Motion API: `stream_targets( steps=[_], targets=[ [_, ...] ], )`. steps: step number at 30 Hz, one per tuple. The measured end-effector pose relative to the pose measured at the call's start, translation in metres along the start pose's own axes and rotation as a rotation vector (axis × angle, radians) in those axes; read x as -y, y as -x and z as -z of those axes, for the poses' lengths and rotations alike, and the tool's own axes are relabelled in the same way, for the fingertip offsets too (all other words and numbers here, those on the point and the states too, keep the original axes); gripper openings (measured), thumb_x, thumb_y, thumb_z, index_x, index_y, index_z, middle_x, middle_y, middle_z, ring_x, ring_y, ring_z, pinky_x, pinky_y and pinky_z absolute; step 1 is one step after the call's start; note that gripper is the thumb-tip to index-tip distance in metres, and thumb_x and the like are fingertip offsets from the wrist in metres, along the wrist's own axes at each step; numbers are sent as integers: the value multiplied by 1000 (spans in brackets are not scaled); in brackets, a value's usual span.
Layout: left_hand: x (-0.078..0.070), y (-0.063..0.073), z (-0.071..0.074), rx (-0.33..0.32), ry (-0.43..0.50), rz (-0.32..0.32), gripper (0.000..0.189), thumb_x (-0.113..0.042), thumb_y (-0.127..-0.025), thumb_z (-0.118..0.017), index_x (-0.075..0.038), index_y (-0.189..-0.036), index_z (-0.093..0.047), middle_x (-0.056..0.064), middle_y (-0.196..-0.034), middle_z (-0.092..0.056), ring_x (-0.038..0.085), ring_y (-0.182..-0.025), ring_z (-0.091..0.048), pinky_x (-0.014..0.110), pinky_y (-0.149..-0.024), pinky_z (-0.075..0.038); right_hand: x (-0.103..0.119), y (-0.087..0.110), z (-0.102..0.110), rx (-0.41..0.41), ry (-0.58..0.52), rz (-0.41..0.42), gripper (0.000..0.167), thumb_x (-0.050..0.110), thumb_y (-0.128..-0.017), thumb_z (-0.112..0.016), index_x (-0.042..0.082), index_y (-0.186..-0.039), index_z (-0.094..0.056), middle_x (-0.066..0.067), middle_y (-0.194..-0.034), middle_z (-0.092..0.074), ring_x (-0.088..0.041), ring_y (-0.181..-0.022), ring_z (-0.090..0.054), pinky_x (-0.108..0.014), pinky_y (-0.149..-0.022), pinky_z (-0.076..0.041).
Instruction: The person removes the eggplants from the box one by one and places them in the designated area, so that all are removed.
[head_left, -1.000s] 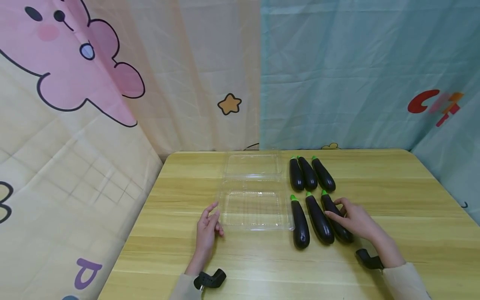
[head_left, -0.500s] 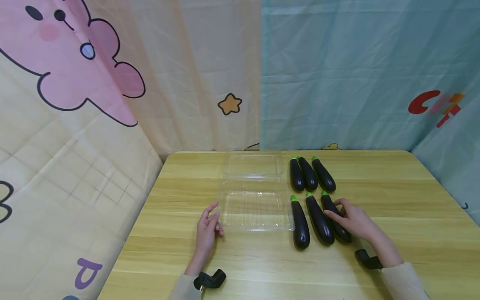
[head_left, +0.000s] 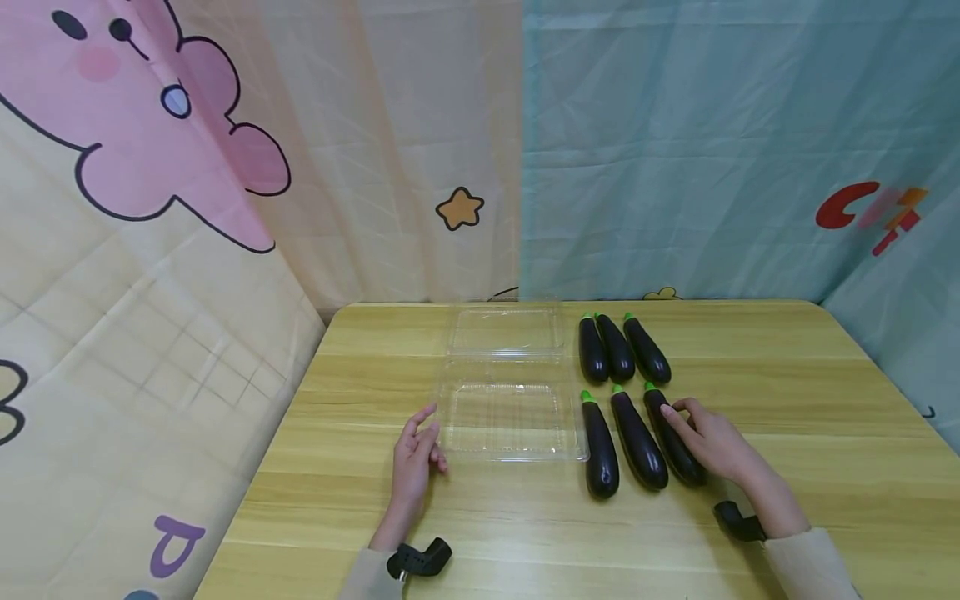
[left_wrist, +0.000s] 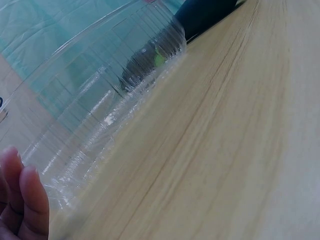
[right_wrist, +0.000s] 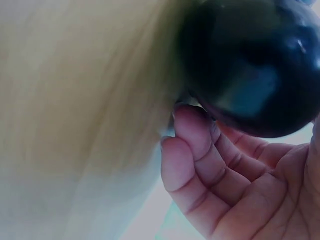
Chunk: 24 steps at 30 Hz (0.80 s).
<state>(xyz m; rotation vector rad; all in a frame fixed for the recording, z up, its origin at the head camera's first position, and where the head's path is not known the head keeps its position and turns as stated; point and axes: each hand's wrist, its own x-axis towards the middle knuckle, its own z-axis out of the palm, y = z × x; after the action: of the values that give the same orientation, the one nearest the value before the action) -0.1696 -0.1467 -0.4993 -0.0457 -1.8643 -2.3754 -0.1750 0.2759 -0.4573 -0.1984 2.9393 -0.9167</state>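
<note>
In the head view, my right hand (head_left: 708, 442) is at the front-right eggplant (head_left: 670, 437), thumb tip over its upper side and fingers along its right side. The right wrist view has loosely bent fingers (right_wrist: 177, 162) close beside the glossy dark eggplant (right_wrist: 250, 65); the thumb is mostly out of that view. My left hand (head_left: 414, 462) rests at the left edge of a clear plastic clamshell box (head_left: 513, 457), fingers relaxed and holding nothing. The box lies opened, its lid (head_left: 506, 353) folded back. In the left wrist view, fingertips (left_wrist: 35, 195) show beside its clear wall (left_wrist: 75, 135).
Two more eggplants, a left one (head_left: 602, 450) and a middle one (head_left: 640, 442), lie in the front row. Behind them is a back row of three eggplants (head_left: 617, 350). The wooden table (head_left: 360, 375) ends at hanging curtains (head_left: 675, 167).
My right thumb has drawn back from the left side of the front-right eggplant onto its upper side. That eggplant has shifted very slightly right. My left hand has stayed still.
</note>
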Motion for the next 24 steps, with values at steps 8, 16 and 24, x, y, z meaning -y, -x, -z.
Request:
stream_targets(
  steps=[8, 16, 24],
  targets=[
    [2, -2, -1, 12, -7, -2, 43, -15, -100, -51, 7, -136, -40, -2, -53, -46, 9, -45, -48, 20, -44, -46, -2, 2, 1, -9, 10, -9, 57, 41, -103, -36, -11, -123, -47, -6, -79, -56, -19, -67, -52, -36, -63, -45],
    [0, -2, 2, -23, -50, 7, 39, -15, -101, -48, 4, -136, -43, -3, -55, -42, 7, -42, -42, 18, -39, -41, 0, 0, 0, -13, 9, 5, 56, 41, -103, -37, -10, -122, -48, -5, -76, -54, -17, -64, -50, -34, -60, -44],
    [-41, -12, 15, -266, -204, 3, 41, -20, -102, -41, 3, -136, -40, 6, -73, -44, 10, -54, -45, 19, -46, -42, 12, -13, 12, -143, 71, 91, 55, 41, -102, -38, -8, -125, -49, -23, -105, -60, -36, -89, -60, -51, -71, -50]
  ],
)
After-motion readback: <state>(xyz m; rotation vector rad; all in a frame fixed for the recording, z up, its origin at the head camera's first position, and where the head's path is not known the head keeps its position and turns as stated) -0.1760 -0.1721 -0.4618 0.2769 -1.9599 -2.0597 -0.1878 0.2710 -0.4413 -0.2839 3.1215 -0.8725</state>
